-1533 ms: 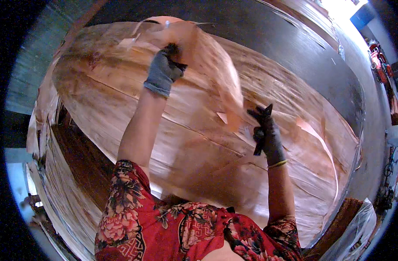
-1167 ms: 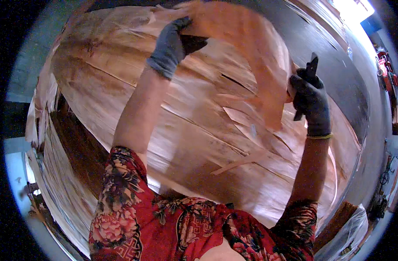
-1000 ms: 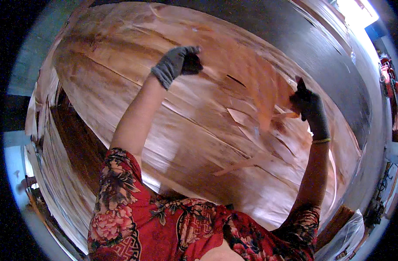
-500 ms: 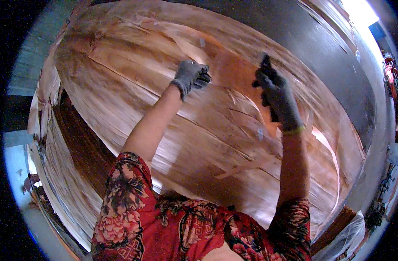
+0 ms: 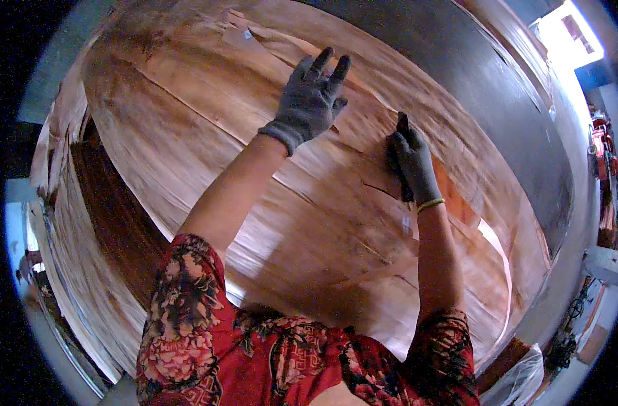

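Note:
Thin brown sheets that look like wood veneer overlap across a broad surface in front of me. My left hand, in a grey glove, lies over the far middle of the sheets with its fingers spread and nothing in them. To its right, my right hand wears a similar glove; its index finger points away from me and the other fingers are curled. Something dark shows under that palm, but its kind is hidden. Beyond the right wrist, an orange strip shows between sheet edges.
Small pale tags stick to the sheets, one at the far side and one near my right wrist. A smooth grey surface runs behind. Dark brown sheeting lies at left, clear plastic at lower right.
My left hand has gone from closed to spread and moved slightly farther away. The right hand has shifted a little left and nearer. Brown sheet now covers most of the orange strip between them.

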Motion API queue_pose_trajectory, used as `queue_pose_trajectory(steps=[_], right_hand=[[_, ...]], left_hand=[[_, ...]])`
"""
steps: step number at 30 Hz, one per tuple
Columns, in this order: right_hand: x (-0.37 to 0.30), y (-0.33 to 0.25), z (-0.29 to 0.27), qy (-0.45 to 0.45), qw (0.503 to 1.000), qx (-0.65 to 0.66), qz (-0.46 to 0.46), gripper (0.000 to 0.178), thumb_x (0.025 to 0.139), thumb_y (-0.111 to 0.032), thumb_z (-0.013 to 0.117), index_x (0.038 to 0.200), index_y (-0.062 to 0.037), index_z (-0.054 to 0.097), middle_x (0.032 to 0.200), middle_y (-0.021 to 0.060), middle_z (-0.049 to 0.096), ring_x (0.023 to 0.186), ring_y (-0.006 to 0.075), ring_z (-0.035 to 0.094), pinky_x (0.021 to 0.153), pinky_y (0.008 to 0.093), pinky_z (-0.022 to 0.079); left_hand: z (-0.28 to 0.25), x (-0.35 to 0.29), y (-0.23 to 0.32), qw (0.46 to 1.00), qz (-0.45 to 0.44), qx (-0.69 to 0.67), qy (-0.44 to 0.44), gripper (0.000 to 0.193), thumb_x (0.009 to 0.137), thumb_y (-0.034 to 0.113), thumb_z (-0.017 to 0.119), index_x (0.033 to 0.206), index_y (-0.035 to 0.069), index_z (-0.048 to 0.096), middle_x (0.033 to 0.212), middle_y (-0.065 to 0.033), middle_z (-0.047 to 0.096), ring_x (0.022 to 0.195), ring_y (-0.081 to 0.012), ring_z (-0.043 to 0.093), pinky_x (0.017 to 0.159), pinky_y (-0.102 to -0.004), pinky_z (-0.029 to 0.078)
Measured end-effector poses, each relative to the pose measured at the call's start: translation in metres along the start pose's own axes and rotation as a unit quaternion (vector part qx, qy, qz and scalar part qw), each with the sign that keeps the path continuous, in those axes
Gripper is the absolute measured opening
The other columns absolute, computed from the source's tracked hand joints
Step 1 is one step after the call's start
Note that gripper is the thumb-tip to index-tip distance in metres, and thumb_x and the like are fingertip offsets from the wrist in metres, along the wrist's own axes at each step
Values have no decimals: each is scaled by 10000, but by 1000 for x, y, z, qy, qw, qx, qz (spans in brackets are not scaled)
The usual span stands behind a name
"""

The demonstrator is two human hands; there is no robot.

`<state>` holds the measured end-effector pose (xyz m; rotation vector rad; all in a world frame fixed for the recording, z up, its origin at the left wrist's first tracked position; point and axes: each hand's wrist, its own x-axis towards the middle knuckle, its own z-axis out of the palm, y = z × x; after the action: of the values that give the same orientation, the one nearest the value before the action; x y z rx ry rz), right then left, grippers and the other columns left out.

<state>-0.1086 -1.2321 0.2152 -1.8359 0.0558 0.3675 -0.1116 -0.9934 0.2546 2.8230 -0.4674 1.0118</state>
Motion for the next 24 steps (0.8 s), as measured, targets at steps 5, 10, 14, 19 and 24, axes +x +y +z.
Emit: queue_pose_trajectory(steps=[5, 10, 14, 19, 24], right_hand=[[-3, -16, 13, -15, 977, -206, -44, 322, 925, -179, 443, 1231, -83, 477, 722, 102, 570, 580, 165, 523, 520, 315, 436], [17, -63, 47, -141, 927, -337, -88, 346, 915, -196, 397, 1233, -74, 454, 807, 233, 594, 695, 385, 608, 598, 459, 483], [37, -70, 76, -118, 883, -424, -164, 306, 890, -236, 419, 1046, -3, 544, 847, 266, 606, 776, 405, 616, 655, 477, 491], [48, -72, 92, -88, 871, -462, -140, 269, 844, -236, 485, 860, 13, 584, 885, 265, 623, 862, 403, 616, 708, 480, 499], [50, -75, 102, -124, 802, -548, -202, 233, 829, -193, 478, 849, 27, 553, 738, 225, 631, 717, 390, 629, 618, 486, 490]], left_hand=[[64, -50, -25, 992, -45, -4, -117, 642, 862, 418, 457, 1361, 39, 316, 1389, -133, 375, 1278, -256, 356, 1090, -442, 139], [66, -44, -20, 988, -57, -43, -135, 619, 857, 317, 460, 1355, -13, 297, 1381, -159, 377, 1285, -247, 349, 1099, -441, 126], [71, -47, -25, 987, -78, -70, -124, 610, 840, 237, 465, 1349, -46, 283, 1374, -183, 376, 1292, -263, 339, 1104, -441, 125], [73, -43, -21, 992, -73, -51, -86, 582, 839, 209, 458, 1336, -50, 299, 1349, -195, 400, 1279, -284, 357, 1101, -439, 148], [74, -45, -20, 991, -78, -17, -110, 574, 832, 222, 476, 1322, -35, 326, 1334, -200, 413, 1274, -291, 361, 1093, -442, 167]])
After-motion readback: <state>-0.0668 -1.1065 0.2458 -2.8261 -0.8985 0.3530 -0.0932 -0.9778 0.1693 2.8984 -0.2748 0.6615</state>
